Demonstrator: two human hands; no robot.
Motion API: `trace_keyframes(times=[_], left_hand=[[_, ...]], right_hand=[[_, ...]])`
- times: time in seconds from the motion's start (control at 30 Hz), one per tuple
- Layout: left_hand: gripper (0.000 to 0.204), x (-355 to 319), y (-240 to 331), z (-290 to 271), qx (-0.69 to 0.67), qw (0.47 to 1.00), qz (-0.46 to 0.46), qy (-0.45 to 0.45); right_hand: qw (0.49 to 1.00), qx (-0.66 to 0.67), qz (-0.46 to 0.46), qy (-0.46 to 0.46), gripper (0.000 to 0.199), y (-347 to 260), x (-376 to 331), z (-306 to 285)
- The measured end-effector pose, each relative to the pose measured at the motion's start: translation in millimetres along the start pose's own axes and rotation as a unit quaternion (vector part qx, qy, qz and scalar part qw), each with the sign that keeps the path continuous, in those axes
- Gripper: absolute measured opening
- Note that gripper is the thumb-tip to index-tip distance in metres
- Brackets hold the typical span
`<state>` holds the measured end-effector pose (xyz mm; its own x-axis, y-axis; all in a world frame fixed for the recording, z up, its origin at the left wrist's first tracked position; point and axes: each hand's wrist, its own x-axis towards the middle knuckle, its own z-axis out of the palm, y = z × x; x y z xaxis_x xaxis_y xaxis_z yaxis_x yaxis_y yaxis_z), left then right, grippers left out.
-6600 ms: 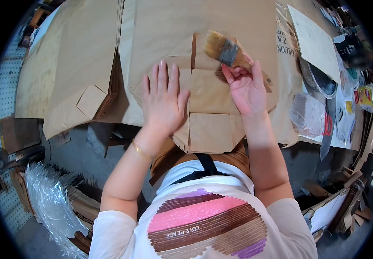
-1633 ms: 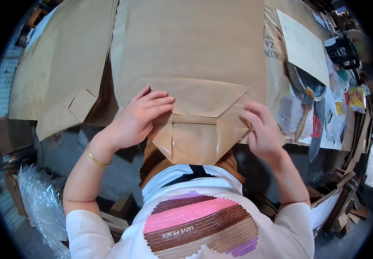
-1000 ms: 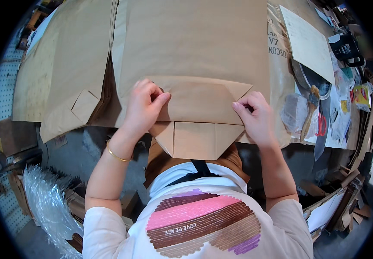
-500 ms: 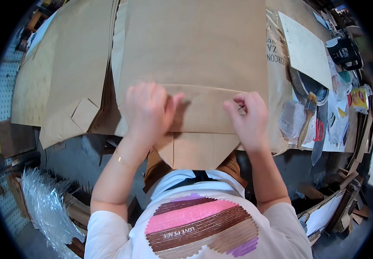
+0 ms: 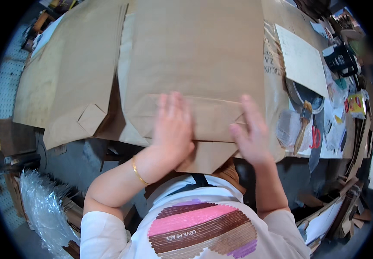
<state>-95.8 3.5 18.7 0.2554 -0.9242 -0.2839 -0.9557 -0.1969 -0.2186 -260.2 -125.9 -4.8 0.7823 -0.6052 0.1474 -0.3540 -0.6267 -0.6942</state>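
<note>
A large brown paper bag [image 5: 195, 56] lies flat on the table, its folded bottom end toward me. My left hand [image 5: 173, 125] lies flat, fingers together, on the folded flap [image 5: 212, 118] of the bag's bottom. My right hand [image 5: 251, 131] is open and blurred, palm down over the right part of the same flap. A lower triangular flap [image 5: 208, 157] hangs past the table edge below both hands. Neither hand holds anything.
More flat brown paper bags [image 5: 70, 82] lie at the left. At the right sit a paintbrush [image 5: 303, 125] on a clear plastic sheet, a dark round bowl [image 5: 307, 93], red scissors [image 5: 316, 138] and a pale board [image 5: 300, 60]. Clear plastic wrap [image 5: 44, 203] lies on the floor.
Earlier the right hand held a brush over the unfolded bag bottom. Since then the flaps were folded over, and both hands moved from pinching the fold to lying flat on it.
</note>
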Motion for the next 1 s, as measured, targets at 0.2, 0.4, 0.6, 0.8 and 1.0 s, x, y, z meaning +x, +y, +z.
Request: trace_keyframes(times=[0.2, 0.4, 0.6, 0.8, 1.0], left_hand=[[0.099, 15.6, -20.5, 2.3, -0.195, 0.971, 0.133, 0.033], [0.101, 14.8, -87.0, 56.0, -0.245, 0.964, 0.001, 0.104], [0.092, 7.8, -99.9, 66.8, -0.199, 0.972, 0.041, 0.119], [0.085, 31.7, -96.5, 59.4, -0.166, 0.973, 0.11, 0.115], [0.082, 25.3, -97.5, 41.0, -0.089, 0.971, -0.211, 0.065]], right_hand=[[0.997, 0.069, 0.019, 0.014, 0.054, 8.3, 3.2, -4.3], [0.989, -0.08, -0.116, -0.04, 0.054, -2.6, -2.6, 27.5], [0.985, -0.12, -0.118, -0.034, 0.06, -0.8, 0.6, 34.2], [0.98, -0.15, -0.125, -0.033, 0.063, -5.3, 1.9, 39.8], [0.985, -0.126, -0.113, -0.009, 0.063, -1.9, 0.1, 39.7]])
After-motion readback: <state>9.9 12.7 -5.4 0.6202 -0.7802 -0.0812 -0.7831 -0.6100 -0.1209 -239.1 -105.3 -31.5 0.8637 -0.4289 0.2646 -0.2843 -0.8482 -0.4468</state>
